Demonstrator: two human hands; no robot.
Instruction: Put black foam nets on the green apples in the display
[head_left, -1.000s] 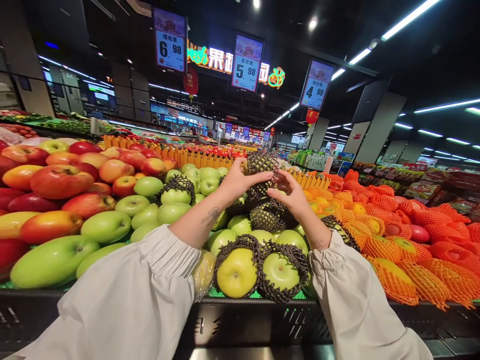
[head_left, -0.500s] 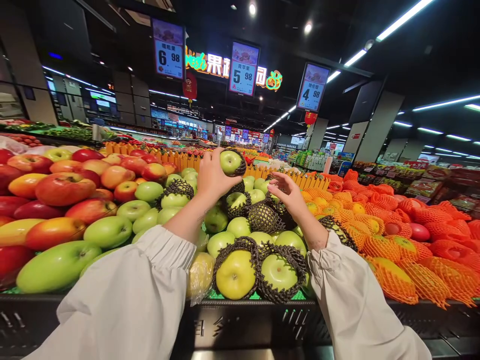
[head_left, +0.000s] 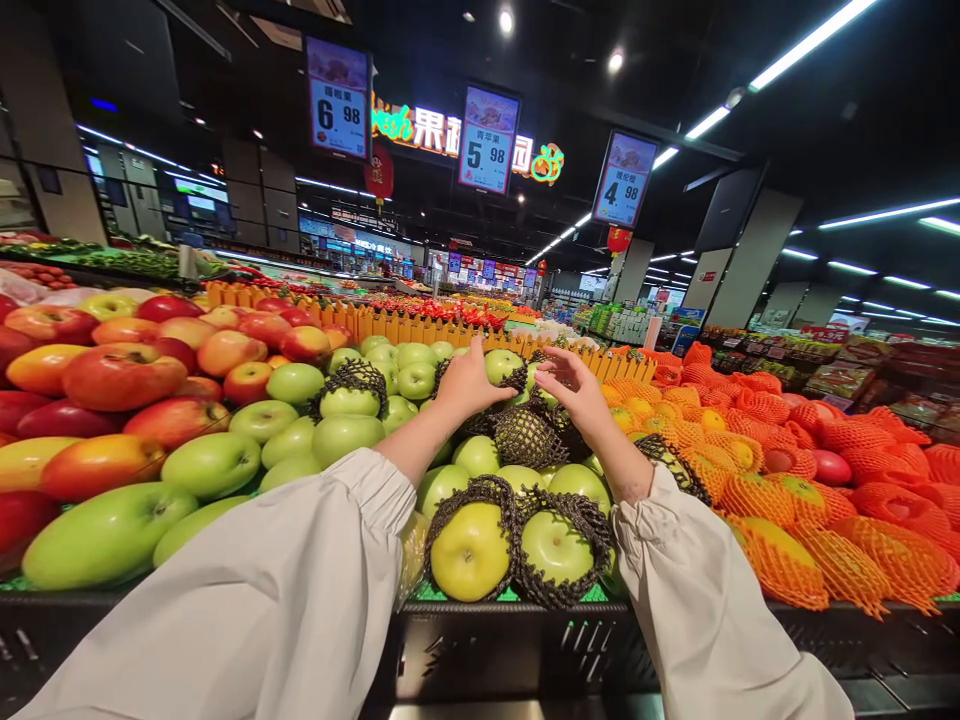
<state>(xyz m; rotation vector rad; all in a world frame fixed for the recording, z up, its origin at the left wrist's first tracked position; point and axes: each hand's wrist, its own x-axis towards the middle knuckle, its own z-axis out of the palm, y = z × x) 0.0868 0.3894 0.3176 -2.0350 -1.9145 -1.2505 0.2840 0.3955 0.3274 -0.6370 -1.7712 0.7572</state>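
My left hand (head_left: 466, 382) is closed around a green apple (head_left: 501, 366) with black foam netting on its right side. The thumb lies along the apple's lower front and the fingers are behind it. Just to the right, my right hand (head_left: 571, 388) has its fingers curved and apart beside the pile, holding nothing that I can see. Below both hands sits an apple fully wrapped in black netting (head_left: 527, 436). In front are a yellow-green apple (head_left: 469, 552) and a green apple (head_left: 557, 545), each in a netting collar.
Red and orange apples (head_left: 124, 375) and large green fruit (head_left: 109, 535) are heaped at left. Fruit in orange netting (head_left: 799, 540) and red netting (head_left: 862, 430) lies at right. A low yellow fence (head_left: 420, 328) runs behind; price signs (head_left: 487, 140) hang overhead.
My left hand has come down and to the right with the netted apple, from above the pile to its top near my right hand. The right hand has hardly moved.
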